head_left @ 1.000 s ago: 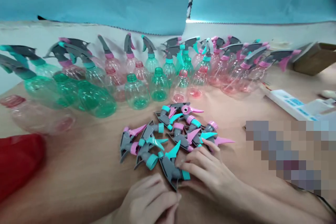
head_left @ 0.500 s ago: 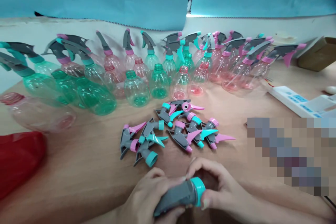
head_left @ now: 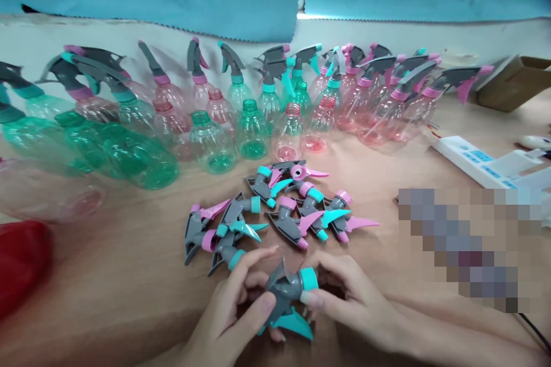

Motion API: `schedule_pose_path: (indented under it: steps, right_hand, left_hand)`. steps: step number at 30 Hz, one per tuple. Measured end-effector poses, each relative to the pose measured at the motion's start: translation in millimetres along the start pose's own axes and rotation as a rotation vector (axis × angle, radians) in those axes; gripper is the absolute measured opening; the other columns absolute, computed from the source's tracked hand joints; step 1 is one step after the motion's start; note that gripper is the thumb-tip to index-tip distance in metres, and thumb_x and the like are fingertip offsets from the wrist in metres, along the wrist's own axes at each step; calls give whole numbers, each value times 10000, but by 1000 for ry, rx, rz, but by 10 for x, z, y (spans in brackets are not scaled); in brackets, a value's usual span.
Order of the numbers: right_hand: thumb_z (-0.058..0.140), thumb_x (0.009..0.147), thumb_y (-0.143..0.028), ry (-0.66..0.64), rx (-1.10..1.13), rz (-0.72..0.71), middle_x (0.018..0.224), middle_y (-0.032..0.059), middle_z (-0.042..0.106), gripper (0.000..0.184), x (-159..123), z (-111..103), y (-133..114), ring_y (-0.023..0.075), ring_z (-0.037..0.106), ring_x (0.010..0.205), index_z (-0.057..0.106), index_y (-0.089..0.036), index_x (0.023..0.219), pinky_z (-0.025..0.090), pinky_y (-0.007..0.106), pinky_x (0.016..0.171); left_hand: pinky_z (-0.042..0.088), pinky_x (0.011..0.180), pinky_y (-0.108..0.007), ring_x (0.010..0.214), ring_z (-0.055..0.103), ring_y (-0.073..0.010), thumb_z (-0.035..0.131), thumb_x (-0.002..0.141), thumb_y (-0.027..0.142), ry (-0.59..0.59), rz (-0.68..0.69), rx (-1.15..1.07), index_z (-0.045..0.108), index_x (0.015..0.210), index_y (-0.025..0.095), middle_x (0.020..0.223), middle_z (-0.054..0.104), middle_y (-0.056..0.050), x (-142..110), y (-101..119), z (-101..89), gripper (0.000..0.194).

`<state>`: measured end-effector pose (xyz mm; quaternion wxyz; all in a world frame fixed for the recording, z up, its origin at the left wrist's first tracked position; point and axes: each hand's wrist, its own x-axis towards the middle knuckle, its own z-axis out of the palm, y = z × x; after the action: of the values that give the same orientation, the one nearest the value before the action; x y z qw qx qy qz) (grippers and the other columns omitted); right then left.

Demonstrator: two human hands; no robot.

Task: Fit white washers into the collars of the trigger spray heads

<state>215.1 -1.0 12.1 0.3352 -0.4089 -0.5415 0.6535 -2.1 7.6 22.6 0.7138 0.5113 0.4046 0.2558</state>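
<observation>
Fingers of my left hand (head_left: 224, 312) grip the spray head (head_left: 284, 293), just rolled to bare its trigger (head_left: 295, 324); my right hand (head_left: 360, 293) pinches its collar (head_left: 309, 279), seemingly steadying both ends.

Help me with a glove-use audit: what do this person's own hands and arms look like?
The left grip and right grip are bare hands with slender fingers; no gloves, rings or markings show. The right thumbnail looks longish. The forearms, as far as they are in view, show no sleeve, watch or bracelet.
</observation>
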Motion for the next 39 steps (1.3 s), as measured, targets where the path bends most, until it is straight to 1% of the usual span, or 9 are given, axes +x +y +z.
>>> schedule_pose_path:
  steps: [4, 11, 16, 20, 24, 27, 31, 36, 39]
  right_hand:
    - [545, 887, -487, -9, -140, -7, 690, 0, 557, 344, 16, -23, -29, 117, 522, 620, 533, -155, 796, 432, 254, 580]
    - [655, 849, -345, -6, -131, -113, 922, 22, 626, 423, 38, -10, -56, 139, 611, 788, 478, -213, 1209, 526, 273, 691]
    - [714, 807, -265, 2, -89, -248, 1095, 49, 633, 483, 27, 35, -80, 157, 653, 960, 452, -235, 1211, 567, 303, 820]
    - [686, 832, -252, 34, -76, -299, 1004, 36, 648, 396, 3, 34, -97, 146, 665, 915, 464, -223, 1160, 586, 280, 765]
    - [672, 847, -235, 11, -177, -355, 876, -5, 672, 310, -10, -1, -164, 111, 672, 776, 501, -219, 1105, 578, 223, 683]
    - [680, 840, -243, 48, -297, -434, 954, 11, 675, 327, -8, -21, -224, 111, 670, 800, 504, -218, 1115, 579, 219, 694]
    - [618, 886, -281, 88, -439, -506, 909, 20, 675, 268, 19, -31, -245, 121, 669, 775, 508, -200, 1117, 583, 233, 667]
    - [562, 919, -296, 124, -429, -490, 811, -3, 647, 205, 79, -36, -296, 120, 671, 713, 489, -201, 1086, 582, 244, 628]
    - [553, 916, -216, 129, -479, -492, 790, -13, 636, 103, 110, -55, -366, 103, 659, 692, 493, -200, 999, 564, 220, 614]
  left_hand:
    - [595, 657, -297, 820, 661, -189, 597, 874, 430, -19, 4, 43, 405, 1284, 340, 993, 620, -19, 24, 4, 9, 462]
    - [550, 534, -245, 540, 646, -135, 538, 900, 483, 51, -108, 10, 404, 1303, 266, 789, 661, 11, 78, 42, 19, 476]
    - [473, 444, -193, 441, 559, -105, 495, 911, 507, 74, -224, -123, 467, 1315, 267, 637, 621, 47, 118, 95, 54, 471]
    - [445, 433, -172, 422, 528, -86, 473, 934, 462, -52, -288, -288, 603, 1189, 249, 605, 610, 43, 147, 117, 107, 357]
    - [564, 718, -297, 807, 684, -189, 420, 949, 508, -142, -227, -267, 640, 1157, 226, 878, 705, -35, 150, 164, 118, 414]
    - [441, 1020, -444, 1227, 526, -261, 462, 904, 581, -139, -74, -59, 569, 1274, 276, 1299, 592, -58, 146, 204, 76, 491]
    - [361, 1086, -473, 1393, 315, -268, 597, 837, 556, -132, 19, 57, 409, 1389, 392, 1508, 360, 10, 173, 227, 30, 605]
    - [479, 987, -425, 1152, 586, -233, 553, 897, 480, -97, 25, 28, 262, 1447, 423, 1365, 520, -19, 239, 203, 38, 624]
    - [536, 897, -353, 979, 649, -195, 525, 921, 450, -94, 38, -12, 394, 1381, 386, 1172, 611, -11, 292, 187, 57, 482]
